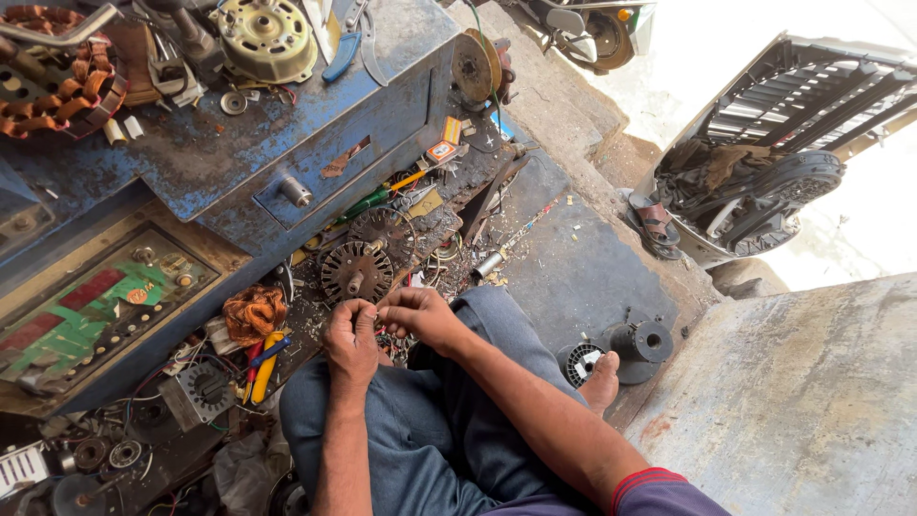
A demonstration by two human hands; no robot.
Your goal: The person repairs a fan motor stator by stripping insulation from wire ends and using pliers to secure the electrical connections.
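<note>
I am watching both hands pinching together above the lap: the left hand (351,336) and right hand (420,315) are meeting fingertip to fingertip, gripping something thin between them, too small to identify, its long axis seemingly running left-right. Just beyond the knuckles, a dark, ribbed metal rotor (355,271) is lying on the littered floor, nearer the left hand. Farther out, the chipped blue metal workbench (287,143) is carrying a round motor housing (265,36).

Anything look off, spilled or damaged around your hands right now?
Both hands pinch something too small to identify. Around them, rotors, a loose copper coil and screwdrivers lie scattered on the debris-strewn floor. The blue bench has badly chipped paint.
</note>
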